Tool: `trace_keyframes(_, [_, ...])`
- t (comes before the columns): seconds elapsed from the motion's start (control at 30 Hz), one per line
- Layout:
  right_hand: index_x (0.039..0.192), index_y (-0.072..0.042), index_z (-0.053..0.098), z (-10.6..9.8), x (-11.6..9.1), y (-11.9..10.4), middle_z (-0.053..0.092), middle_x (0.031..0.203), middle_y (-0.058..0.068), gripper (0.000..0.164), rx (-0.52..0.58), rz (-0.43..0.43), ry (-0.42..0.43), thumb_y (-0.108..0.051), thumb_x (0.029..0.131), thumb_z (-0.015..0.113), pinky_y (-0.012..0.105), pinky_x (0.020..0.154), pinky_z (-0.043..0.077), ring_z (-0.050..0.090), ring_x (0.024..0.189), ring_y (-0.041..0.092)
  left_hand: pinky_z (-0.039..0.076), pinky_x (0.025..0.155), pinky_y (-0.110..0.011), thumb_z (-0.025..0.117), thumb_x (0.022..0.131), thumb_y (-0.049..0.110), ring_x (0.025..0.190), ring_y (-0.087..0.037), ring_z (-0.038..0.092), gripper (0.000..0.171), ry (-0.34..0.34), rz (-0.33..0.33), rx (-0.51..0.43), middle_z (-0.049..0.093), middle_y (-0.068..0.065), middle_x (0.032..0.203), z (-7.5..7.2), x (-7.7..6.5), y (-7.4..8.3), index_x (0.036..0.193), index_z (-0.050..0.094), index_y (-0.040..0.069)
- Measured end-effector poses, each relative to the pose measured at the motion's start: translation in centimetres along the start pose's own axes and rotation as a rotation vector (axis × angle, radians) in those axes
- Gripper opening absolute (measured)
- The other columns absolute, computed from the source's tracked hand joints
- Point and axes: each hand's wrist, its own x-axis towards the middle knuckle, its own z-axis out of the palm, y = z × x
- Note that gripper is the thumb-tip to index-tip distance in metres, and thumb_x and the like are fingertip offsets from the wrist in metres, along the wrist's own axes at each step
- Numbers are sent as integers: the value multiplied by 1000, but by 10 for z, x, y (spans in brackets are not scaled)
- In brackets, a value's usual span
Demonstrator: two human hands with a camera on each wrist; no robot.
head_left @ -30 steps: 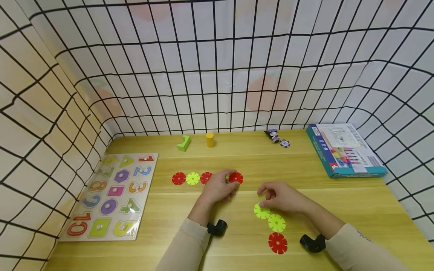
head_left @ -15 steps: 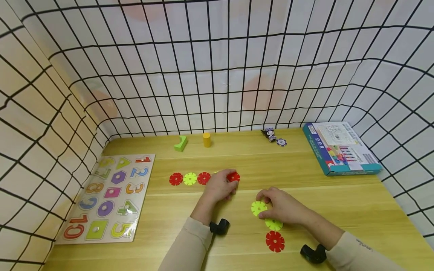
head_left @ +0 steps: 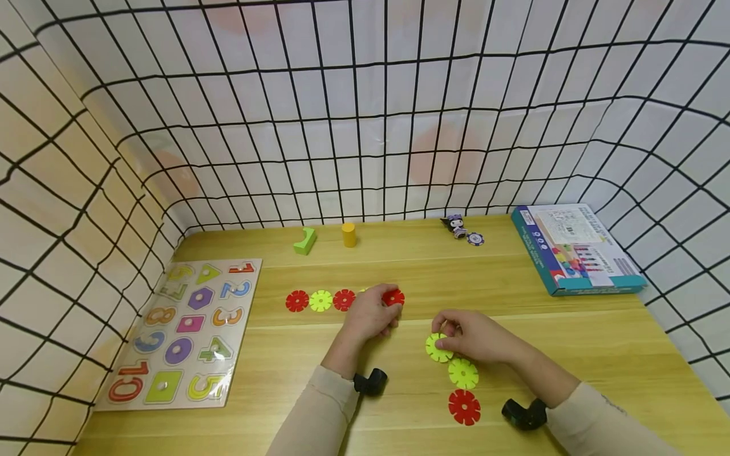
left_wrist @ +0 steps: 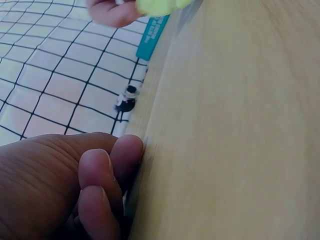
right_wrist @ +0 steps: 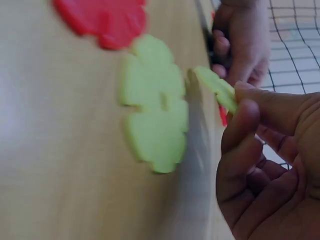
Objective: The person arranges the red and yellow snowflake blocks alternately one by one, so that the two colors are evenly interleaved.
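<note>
My right hand pinches a yellow-green snowflake disc between thumb and fingers; the right wrist view shows this held disc tilted above the table. Just below it lie another yellow-green snowflake disc and a red snowflake disc. My left hand rests over the right end of a row of discs, thumb and index finger at opposite edges of a red end disc. It mostly covers a yellow-green disc beside that one. Left of it show a red disc, a yellow-green disc and another red disc.
A number puzzle board lies at the left. Along the back stand a green block, a yellow cylinder and a small figure beside a round chip. A flat box lies at the right. Black netting surrounds the table.
My right hand has taken hold of the upper yellow-green disc and lifted its edge. The lower yellow-green disc, partly covered half a second ago, shows fully again. My left hand stays in place.
</note>
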Motion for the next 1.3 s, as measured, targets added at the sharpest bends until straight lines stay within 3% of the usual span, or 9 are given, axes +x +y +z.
trace_keyframes(0.23, [102, -13, 56, -12, 28, -2, 56, 75, 12, 19, 213, 48, 73, -23, 88, 64, 38, 53, 52, 62, 61, 27, 49, 40, -30, 63, 88, 24, 41, -18, 56, 46, -5, -20, -18, 61, -3, 56, 0, 0, 0, 132, 51, 18])
trace_keyframes(0.4, [105, -9, 54, -15, 50, -2, 58, 74, 12, 21, 230, 103, 153, -17, 88, 64, 38, 54, 53, 63, 61, 27, 49, 40, -30, 63, 88, 24, 41, -18, 56, 45, -9, -25, -19, 61, -3, 56, 0, 1, 0, 131, 52, 18])
trace_keyframes(0.6, [105, -9, 54, -13, 71, 2, 60, 72, 12, 20, 229, 146, 163, -17, 88, 63, 35, 52, 52, 63, 59, 25, 49, 40, -30, 64, 88, 23, 41, -18, 56, 45, -6, -25, -16, 62, -3, 56, 0, 1, 0, 131, 52, 18])
trace_keyframes(0.77, [100, -9, 55, -12, 81, 4, 61, 67, 10, 19, 167, 146, 150, -17, 86, 66, 32, 49, 50, 61, 54, 21, 49, 40, -30, 64, 88, 22, 40, -17, 56, 45, -8, -14, -20, 62, -3, 56, 0, 1, -1, 131, 52, 17])
trace_keyframes(1.1, [95, -13, 56, -17, 87, -5, 57, 57, 6, 18, -56, 181, 107, -24, 86, 67, 28, 44, 41, 53, 46, 17, 49, 40, -29, 63, 89, 23, 40, -17, 56, 45, -10, -4, -4, 62, -3, 56, -1, 2, 0, 131, 51, 17])
trace_keyframes(1.3, [96, -14, 56, -17, 86, -3, 58, 58, 6, 18, -49, 167, 110, -26, 86, 66, 29, 44, 42, 53, 46, 19, 49, 40, -30, 63, 89, 22, 39, -17, 56, 45, -13, -5, -17, 62, -4, 56, -1, 1, 0, 132, 51, 16])
